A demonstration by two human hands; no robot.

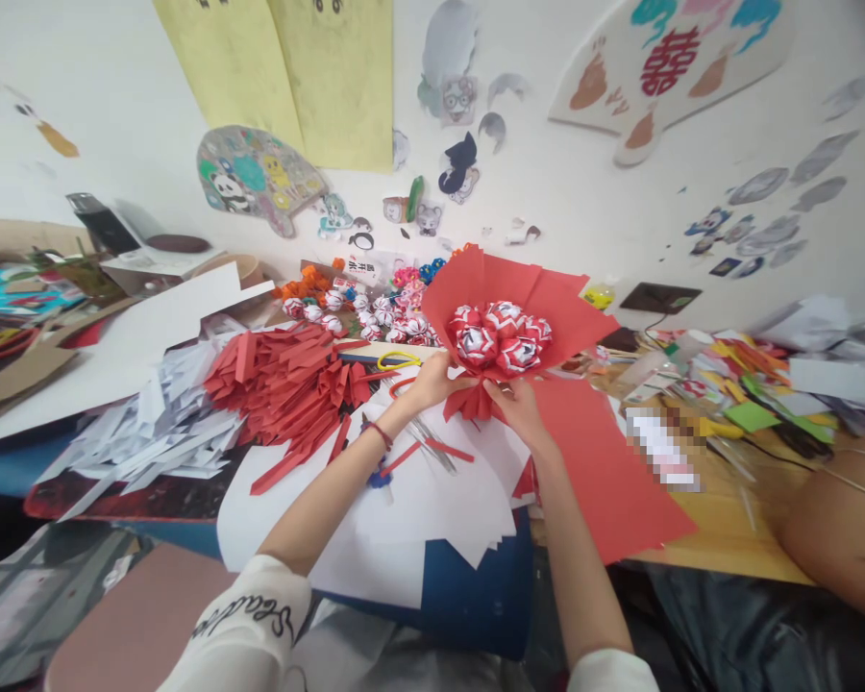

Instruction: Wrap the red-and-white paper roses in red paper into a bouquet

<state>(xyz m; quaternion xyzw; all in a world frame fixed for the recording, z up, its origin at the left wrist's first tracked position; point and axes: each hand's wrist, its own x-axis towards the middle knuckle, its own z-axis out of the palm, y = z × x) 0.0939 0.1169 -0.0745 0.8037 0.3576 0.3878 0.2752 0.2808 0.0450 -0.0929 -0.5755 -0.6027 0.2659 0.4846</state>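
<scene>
A bouquet of red and white folded-paper flowers (503,336) stands upright above the table, wrapped in red paper (501,274). My left hand (436,382) is closed on the wrapping at its left, just below the flower heads. At the right side of the gathered neck, my right hand (513,404) pinches the same wrapping. Pleated red paper (472,402) fans out beneath the two hands. Under the right forearm lies a large red sheet (605,471). The flower stems inside the wrap are hidden.
Red paper strips (288,384) and white strips (165,413) lie heaped at left. White sheets (404,519) cover the front edge. Finished paper flowers (382,312) crowd the back by the wall. Another person's arm (843,519) rests at far right near paper scraps (756,384).
</scene>
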